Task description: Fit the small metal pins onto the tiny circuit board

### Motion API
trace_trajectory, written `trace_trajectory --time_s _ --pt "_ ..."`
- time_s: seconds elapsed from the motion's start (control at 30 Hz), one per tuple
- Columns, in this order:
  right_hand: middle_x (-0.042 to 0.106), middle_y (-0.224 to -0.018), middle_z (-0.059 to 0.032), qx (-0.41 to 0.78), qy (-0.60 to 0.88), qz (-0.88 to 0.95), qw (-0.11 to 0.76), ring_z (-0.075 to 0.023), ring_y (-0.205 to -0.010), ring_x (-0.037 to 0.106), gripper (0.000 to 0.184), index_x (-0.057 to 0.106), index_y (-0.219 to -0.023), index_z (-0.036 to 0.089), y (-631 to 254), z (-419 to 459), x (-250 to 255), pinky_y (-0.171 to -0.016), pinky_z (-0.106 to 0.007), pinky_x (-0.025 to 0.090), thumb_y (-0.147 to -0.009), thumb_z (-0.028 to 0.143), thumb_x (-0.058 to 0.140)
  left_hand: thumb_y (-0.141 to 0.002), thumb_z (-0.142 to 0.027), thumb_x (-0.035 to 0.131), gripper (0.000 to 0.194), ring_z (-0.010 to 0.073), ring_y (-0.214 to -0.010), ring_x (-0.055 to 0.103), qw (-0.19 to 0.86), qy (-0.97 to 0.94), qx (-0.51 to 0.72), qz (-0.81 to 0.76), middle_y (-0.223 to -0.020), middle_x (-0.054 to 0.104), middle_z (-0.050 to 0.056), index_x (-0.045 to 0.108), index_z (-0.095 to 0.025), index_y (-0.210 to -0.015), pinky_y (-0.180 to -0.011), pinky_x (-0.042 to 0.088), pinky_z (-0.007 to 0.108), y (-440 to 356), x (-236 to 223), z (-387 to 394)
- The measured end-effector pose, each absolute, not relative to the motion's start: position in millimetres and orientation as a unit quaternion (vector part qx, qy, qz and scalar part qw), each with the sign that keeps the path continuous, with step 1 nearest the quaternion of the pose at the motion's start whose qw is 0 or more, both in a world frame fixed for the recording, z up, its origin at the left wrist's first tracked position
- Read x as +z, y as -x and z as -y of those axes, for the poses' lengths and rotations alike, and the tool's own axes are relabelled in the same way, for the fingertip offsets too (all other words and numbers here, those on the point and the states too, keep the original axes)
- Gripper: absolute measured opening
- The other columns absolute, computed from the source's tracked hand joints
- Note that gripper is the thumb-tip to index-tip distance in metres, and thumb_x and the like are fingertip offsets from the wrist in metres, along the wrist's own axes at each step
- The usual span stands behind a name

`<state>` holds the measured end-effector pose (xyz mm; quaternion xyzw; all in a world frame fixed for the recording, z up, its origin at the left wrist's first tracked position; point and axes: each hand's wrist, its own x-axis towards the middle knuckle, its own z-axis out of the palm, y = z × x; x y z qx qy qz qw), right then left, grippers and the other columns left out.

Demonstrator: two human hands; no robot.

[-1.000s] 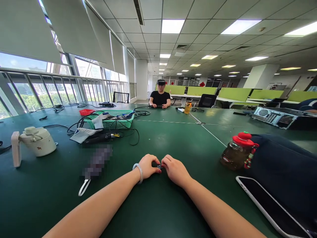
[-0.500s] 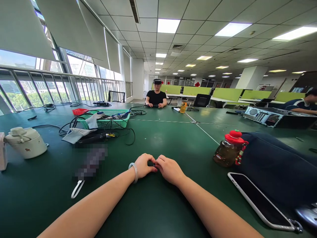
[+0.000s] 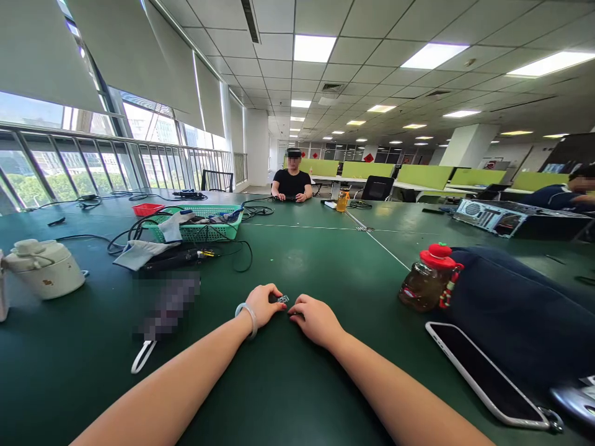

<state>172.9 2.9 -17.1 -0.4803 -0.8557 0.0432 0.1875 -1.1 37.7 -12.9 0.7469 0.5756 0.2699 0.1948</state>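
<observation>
My left hand (image 3: 263, 305), with a pale bangle at the wrist, pinches a small silvery metal piece (image 3: 283, 298) between thumb and fingers. The piece sticks out to the right of the fingertips and is too small to name. Just to its right, my right hand (image 3: 316, 317) has its thumb and fingers drawn together. Whatever lies between those fingertips, if anything, is hidden. A narrow gap separates the two hands, which are low over the dark green table (image 3: 279, 384).
At left are a cream pot-like container (image 3: 46, 269), a blurred strap-ended item (image 3: 170, 306) and a green basket (image 3: 209, 230) with cables. At right stand a red-lidded bottle (image 3: 430, 279), a dark bag (image 3: 520, 310) and a phone (image 3: 483, 371). A person (image 3: 292, 179) sits opposite.
My hands have come apart slightly; their fingertips met before. The small silvery piece now shows in my left fingers, where it was mostly hidden.
</observation>
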Motion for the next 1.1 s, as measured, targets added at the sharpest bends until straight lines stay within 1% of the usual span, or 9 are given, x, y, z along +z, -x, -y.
trace_trajectory --time_s 0.13,0.3,0.37,0.63,0.83,0.93,1.1 --pt "0.059 -0.087 0.0014 0.04 0.48 0.855 0.193 -0.0115 -0.074 0.056 0.017 0.065 -0.082 0.026 -170.3 -2.5 -17.4 -0.064 -0.022 0.04 -0.082 0.028 0.048 -0.061 -0.031 0.068 0.021 0.0172 -0.077 0.056 0.179 -0.754 0.269 -0.571 -0.079 0.061 0.002 0.062 -0.02 -0.078 -0.066 0.04 0.026 0.1 -12.8 -36.7" --pt "0.06 -0.092 0.0013 0.029 0.46 0.866 0.192 -0.0129 -0.078 0.056 0.019 0.063 -0.093 0.027 -170.6 0.1 -15.8 -0.067 -0.023 0.04 -0.08 0.031 0.05 -0.062 -0.03 0.067 0.019 0.0166 -0.074 0.056 0.186 -0.76 0.273 -0.56 -0.076 0.062 0.001 0.061 -0.02 -0.077 -0.064 0.038 0.025 0.1 -12.4 -37.6" --pt "0.06 -0.093 0.0015 0.031 0.453 0.871 0.188 -0.0129 -0.079 0.056 0.02 0.063 -0.095 0.028 -170.0 0.5 -16.1 -0.068 -0.023 0.04 -0.081 0.031 0.05 -0.062 -0.029 0.066 0.018 0.016 -0.072 0.056 0.191 -0.759 0.274 -0.56 -0.075 0.062 0.0 0.061 -0.019 -0.076 -0.063 0.038 0.025 0.4 -13.0 -38.2" --pt "0.062 -0.085 0.0013 0.038 0.458 0.87 0.182 -0.0123 -0.077 0.057 0.016 0.065 -0.082 0.025 -165.8 0.8 -15.2 -0.067 -0.022 0.04 -0.081 0.026 0.05 -0.061 -0.026 0.068 0.018 0.0162 -0.074 0.055 0.183 -0.748 0.284 -0.572 -0.076 0.062 0.001 0.062 -0.019 -0.077 -0.064 0.038 0.025 1.5 -15.6 -39.3" --pt "0.061 -0.084 -0.0016 0.026 0.464 0.869 0.167 -0.0132 -0.075 0.056 0.017 0.062 -0.08 0.022 -165.2 2.6 -12.8 -0.065 -0.022 0.039 -0.082 0.024 0.046 -0.062 -0.026 0.068 0.017 0.0155 -0.073 0.056 0.194 -0.748 0.281 -0.569 -0.076 0.063 0.0 0.061 -0.019 -0.076 -0.064 0.039 0.025 0.9 -13.9 -39.0" --pt "0.061 -0.082 -0.0018 0.033 0.461 0.867 0.188 -0.0133 -0.074 0.056 0.016 0.06 -0.08 0.021 -167.9 1.7 -12.4 -0.066 -0.022 0.039 -0.082 0.021 0.044 -0.062 -0.027 0.067 0.018 0.0153 -0.073 0.056 0.189 -0.751 0.279 -0.568 -0.077 0.063 0.0 0.061 -0.019 -0.077 -0.064 0.039 0.024 0.8 -12.2 -38.0" --pt "0.062 -0.074 -0.0003 0.097 0.486 0.83 0.256 -0.0125 -0.069 0.055 0.013 0.06 -0.079 0.02 -175.4 -3.0 -12.4 -0.064 -0.022 0.04 -0.079 0.019 0.047 -0.062 -0.031 0.067 0.018 0.0161 -0.075 0.054 0.171 -0.759 0.269 -0.569 -0.078 0.062 0.001 0.062 -0.02 -0.076 -0.064 0.038 0.025 -0.4 -8.1 -34.5"
